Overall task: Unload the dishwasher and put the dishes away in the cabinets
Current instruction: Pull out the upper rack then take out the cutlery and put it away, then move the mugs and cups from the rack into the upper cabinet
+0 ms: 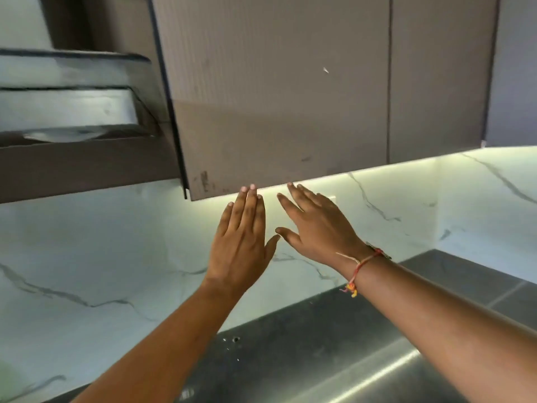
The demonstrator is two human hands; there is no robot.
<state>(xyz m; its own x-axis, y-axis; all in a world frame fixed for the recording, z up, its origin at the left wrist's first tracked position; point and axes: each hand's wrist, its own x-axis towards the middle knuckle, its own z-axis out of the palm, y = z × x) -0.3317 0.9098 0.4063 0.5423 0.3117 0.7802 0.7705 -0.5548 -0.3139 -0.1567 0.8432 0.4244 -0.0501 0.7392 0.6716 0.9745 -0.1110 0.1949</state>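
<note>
Two bare forearms reach up and forward from the bottom of the view, over a dark countertop (279, 338) with a shiny steel surface (386, 370) at its near right. A red and yellow thread bracelet (361, 267) circles the right wrist. Both hands are flat and empty, backs toward the camera. The left hand (242, 237) has straight fingers held together, their tips at the bottom edge of a brown wall cabinet door (276, 97); whether they touch it cannot be told. The right hand (316, 228), just beside it, has its fingers slightly spread and its tips just under the same edge. The door is closed, as is a matching door (436, 82) to its right. Behind is a white marble-look backsplash (87, 257), lit from under the cabinet. A range hood (72, 112) hangs at far left.
</note>
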